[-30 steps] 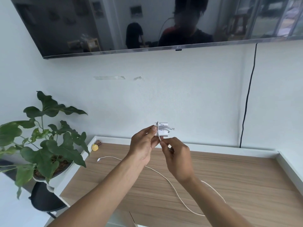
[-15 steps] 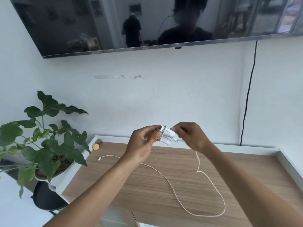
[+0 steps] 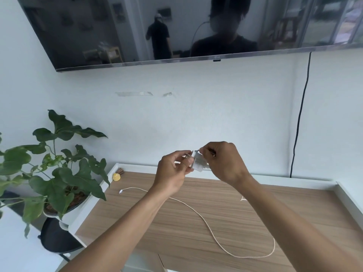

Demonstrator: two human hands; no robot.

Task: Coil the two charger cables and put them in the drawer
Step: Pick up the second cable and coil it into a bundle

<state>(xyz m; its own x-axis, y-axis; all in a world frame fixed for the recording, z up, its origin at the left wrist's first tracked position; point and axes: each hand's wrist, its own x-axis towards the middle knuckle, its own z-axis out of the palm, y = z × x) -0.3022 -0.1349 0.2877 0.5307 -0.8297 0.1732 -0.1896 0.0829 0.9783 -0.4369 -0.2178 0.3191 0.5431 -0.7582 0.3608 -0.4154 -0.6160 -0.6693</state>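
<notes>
My left hand (image 3: pixel 174 170) holds a white charger plug (image 3: pixel 198 162) up in front of the wall, above the back of the wooden desk (image 3: pixel 225 216). My right hand (image 3: pixel 224 163) pinches the cream cable right at the plug's top. The rest of that cream charger cable (image 3: pixel 206 222) lies loose on the desk, running from a small white connector (image 3: pixel 120 191) at the left in a long curve to a loop at the right. Only one cable is visible. No drawer is clearly in view.
A potted green plant (image 3: pixel 59 173) stands on a black stool left of the desk. A small yellow object (image 3: pixel 116 177) sits in the desk's back left corner. A wall-mounted TV (image 3: pixel 176 30) hangs above, and a black wire (image 3: pixel 298 122) runs down the wall at right.
My right hand rose from below the plug, swung out to the right, then came back in close to the plug's top. The cable's loop on the desk shifted to the right.
</notes>
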